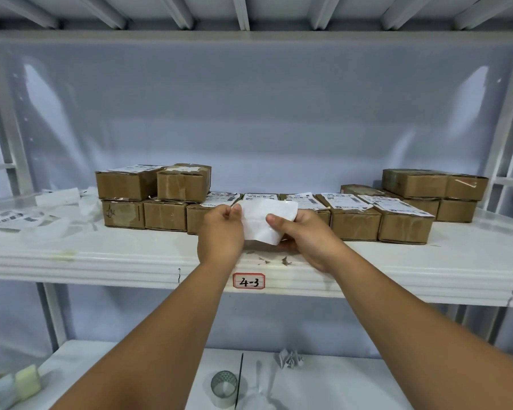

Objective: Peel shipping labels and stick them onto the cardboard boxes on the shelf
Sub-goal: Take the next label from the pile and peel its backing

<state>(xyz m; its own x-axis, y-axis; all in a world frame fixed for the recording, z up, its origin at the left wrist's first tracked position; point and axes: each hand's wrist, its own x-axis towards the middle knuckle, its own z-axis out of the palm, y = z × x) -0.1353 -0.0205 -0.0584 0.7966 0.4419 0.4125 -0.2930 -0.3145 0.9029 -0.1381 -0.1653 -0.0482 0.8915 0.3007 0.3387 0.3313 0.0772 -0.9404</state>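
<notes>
White label sheet (264, 220): I'm pinching its top corner w/ left hand (219, 232) to start peeling, right hand (302, 235) gripping opposite edge to steady it.

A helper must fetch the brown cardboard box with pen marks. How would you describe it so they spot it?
On the white shelf with the red-bordered 4-3 tag, find the two-high stack of brown cardboard boxes at the row's left end. It is the bottom-left box there. Only its front bears black handwritten strokes.
</notes>
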